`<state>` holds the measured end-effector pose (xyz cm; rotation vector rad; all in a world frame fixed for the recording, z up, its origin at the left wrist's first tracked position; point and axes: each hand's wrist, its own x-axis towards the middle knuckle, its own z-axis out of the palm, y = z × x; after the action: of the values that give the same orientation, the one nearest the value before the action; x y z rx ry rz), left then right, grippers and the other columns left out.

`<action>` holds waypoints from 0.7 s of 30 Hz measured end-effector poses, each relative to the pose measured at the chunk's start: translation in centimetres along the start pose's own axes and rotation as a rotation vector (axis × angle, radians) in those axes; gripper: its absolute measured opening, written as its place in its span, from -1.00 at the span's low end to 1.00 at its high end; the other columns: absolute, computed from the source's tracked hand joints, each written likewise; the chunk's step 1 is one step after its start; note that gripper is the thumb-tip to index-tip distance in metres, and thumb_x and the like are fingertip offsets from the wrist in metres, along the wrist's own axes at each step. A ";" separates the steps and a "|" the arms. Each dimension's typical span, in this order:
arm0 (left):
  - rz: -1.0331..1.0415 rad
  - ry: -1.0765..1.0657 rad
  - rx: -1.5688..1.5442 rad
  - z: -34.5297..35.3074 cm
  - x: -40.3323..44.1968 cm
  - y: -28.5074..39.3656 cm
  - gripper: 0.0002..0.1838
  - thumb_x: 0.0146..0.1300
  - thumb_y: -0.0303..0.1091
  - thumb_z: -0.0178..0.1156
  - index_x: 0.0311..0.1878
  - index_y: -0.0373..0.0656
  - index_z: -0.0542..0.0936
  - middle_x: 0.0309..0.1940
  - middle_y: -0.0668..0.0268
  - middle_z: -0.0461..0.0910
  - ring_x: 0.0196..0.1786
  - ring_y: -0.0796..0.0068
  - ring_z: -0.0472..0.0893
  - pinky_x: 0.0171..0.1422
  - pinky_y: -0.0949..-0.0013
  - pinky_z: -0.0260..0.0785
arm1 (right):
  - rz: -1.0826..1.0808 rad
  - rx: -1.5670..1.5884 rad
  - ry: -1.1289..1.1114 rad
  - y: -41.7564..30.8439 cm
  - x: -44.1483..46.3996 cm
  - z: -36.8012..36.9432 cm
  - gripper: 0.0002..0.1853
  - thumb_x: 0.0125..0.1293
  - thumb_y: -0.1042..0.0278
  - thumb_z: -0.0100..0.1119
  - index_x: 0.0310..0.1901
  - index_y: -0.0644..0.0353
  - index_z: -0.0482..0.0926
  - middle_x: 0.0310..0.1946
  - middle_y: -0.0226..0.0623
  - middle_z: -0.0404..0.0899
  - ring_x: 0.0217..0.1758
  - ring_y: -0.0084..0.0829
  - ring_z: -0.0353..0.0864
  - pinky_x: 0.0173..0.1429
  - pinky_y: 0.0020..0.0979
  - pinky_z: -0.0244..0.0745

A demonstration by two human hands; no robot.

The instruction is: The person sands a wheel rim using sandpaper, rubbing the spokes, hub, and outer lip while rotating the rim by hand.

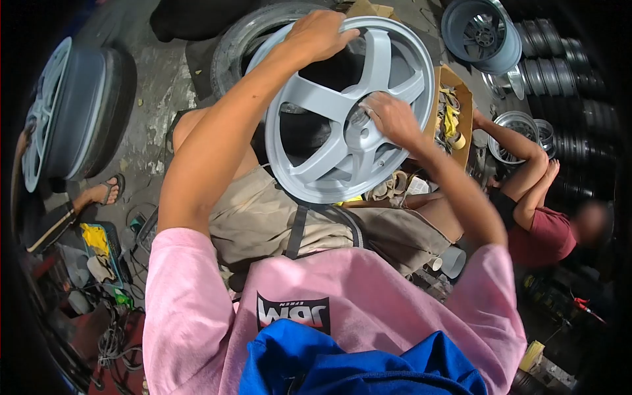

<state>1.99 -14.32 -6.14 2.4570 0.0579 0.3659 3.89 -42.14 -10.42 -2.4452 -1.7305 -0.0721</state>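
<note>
A grey spoked wheel rim stands tilted in front of me, its face toward me, near my lap. My left hand is wrapped over the rim's upper edge. At the hub, my right hand presses against the wheel face with fingers bent together. Whatever may lie under those fingers is hidden, and the hand is slightly blurred. Behind the rim, a tire shows at the upper left.
A cardboard box of odds and ends stands right of the rim. Another wheel with a tire is at left, near a person's foot. A person in a red shirt sits at right, by stacked rims.
</note>
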 end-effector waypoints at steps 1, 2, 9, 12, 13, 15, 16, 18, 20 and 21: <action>0.009 0.003 -0.023 0.2 0.1 -0.3 -0.51 0.43 0.07 0.26 -0.03 -0.25 0.75 -0.19 -0.07 0.75 -0.04 -0.16 0.71 0.15 -0.06 0.52 | -0.091 -0.095 -0.243 1.0 1.0 -1.6 -0.74 0.34 0.31 0.20 0.00 0.19 0.68 -0.16 -0.19 0.65 -0.07 -0.24 0.73 -0.02 -0.20 0.59; 0.019 0.008 -0.046 0.4 0.0 -0.5 -0.52 0.43 0.05 0.26 -0.01 -0.25 0.74 -0.20 -0.08 0.74 -0.05 -0.18 0.70 0.13 -0.07 0.50 | -0.086 -0.100 -0.236 0.7 1.2 -2.6 -0.74 0.34 0.31 0.20 0.00 0.19 0.68 -0.16 -0.19 0.65 -0.07 -0.24 0.73 -0.02 -0.20 0.59; 0.033 0.001 -0.010 0.2 -0.1 -0.7 -0.50 0.45 0.07 0.22 0.01 -0.26 0.72 -0.18 -0.08 0.74 0.00 -0.19 0.70 0.18 -0.07 0.49 | -0.046 -0.274 0.045 -1.7 -1.1 1.0 -0.76 0.44 0.33 0.11 0.02 0.21 0.66 -0.12 -0.24 0.67 -0.02 -0.23 0.68 0.09 -0.20 0.56; 0.059 0.019 0.034 0.5 0.2 -0.8 -0.49 0.45 0.09 0.21 0.02 -0.26 0.72 -0.17 -0.07 0.73 -0.02 -0.18 0.69 0.19 -0.07 0.49 | 0.701 0.356 -0.028 -3.7 0.6 2.9 -0.75 0.49 0.32 0.07 0.00 0.27 0.65 -0.26 -0.20 0.70 -0.19 -0.14 0.71 -0.03 -0.17 0.57; 0.072 0.049 0.072 0.5 0.2 -0.8 -0.48 0.45 0.09 0.21 0.02 -0.27 0.72 -0.18 -0.07 0.72 -0.04 -0.18 0.69 0.18 -0.07 0.49 | 0.671 0.501 0.085 -2.0 -0.5 4.1 -0.74 0.51 0.29 0.05 -0.02 0.27 0.65 -0.37 -0.25 0.66 -0.34 -0.22 0.66 -0.16 -0.23 0.53; 0.155 0.186 0.071 0.3 -0.1 -1.0 -0.51 0.45 0.05 0.22 0.00 -0.28 0.71 -0.18 -0.05 0.72 -0.06 -0.15 0.69 0.15 -0.05 0.50 | 0.830 1.342 0.203 0.2 -2.7 3.8 -0.72 0.55 0.22 0.05 -0.07 0.24 0.67 -0.49 -0.36 0.59 -0.54 -0.41 0.52 -0.38 -0.37 0.39; 0.228 0.324 0.065 0.0 -0.3 -1.2 -0.53 0.45 0.01 0.23 -0.02 -0.29 0.71 -0.19 -0.03 0.72 -0.08 -0.13 0.70 0.12 -0.02 0.51 | 0.989 2.050 0.179 -0.1 -3.2 2.4 -0.72 0.57 0.19 0.06 -0.10 0.22 0.68 -0.50 -0.43 0.55 -0.60 -0.52 0.43 -0.47 -0.45 0.29; 0.158 0.258 -0.008 -3.1 -1.3 0.2 -0.54 0.44 0.00 0.23 -0.03 -0.29 0.72 -0.14 -0.05 0.73 0.00 -0.13 0.69 0.16 -0.03 0.51 | 1.086 1.708 0.255 -1.6 -4.4 -0.1 -0.68 0.59 0.14 0.10 -0.21 0.22 0.65 -0.58 -0.56 0.38 -0.57 -0.68 0.29 -0.48 -0.55 0.13; 0.123 0.185 -0.087 -5.5 -2.3 2.3 -0.55 0.43 -0.01 0.23 -0.03 -0.29 0.73 -0.09 -0.06 0.74 0.07 -0.13 0.69 0.21 -0.03 0.50 | 1.171 1.185 0.446 -0.9 -6.8 -2.2 -0.65 0.59 0.07 0.13 -0.15 0.23 0.66 -0.57 -0.60 0.39 -0.56 -0.69 0.32 -0.48 -0.56 0.15; 0.153 0.251 -0.127 -6.5 -3.1 3.0 -0.60 0.40 -0.08 0.26 -0.12 -0.32 0.71 -0.13 -0.14 0.70 0.03 -0.21 0.66 0.14 -0.08 0.48 | 1.169 1.183 0.467 -0.4 -8.2 -3.0 -0.65 0.59 0.07 0.13 -0.15 0.23 0.66 -0.57 -0.60 0.39 -0.56 -0.69 0.32 -0.48 -0.56 0.15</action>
<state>-2.90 -13.24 -0.17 2.2840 -0.0468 0.7222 0.89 -50.08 -8.46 -1.8127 0.1091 0.3579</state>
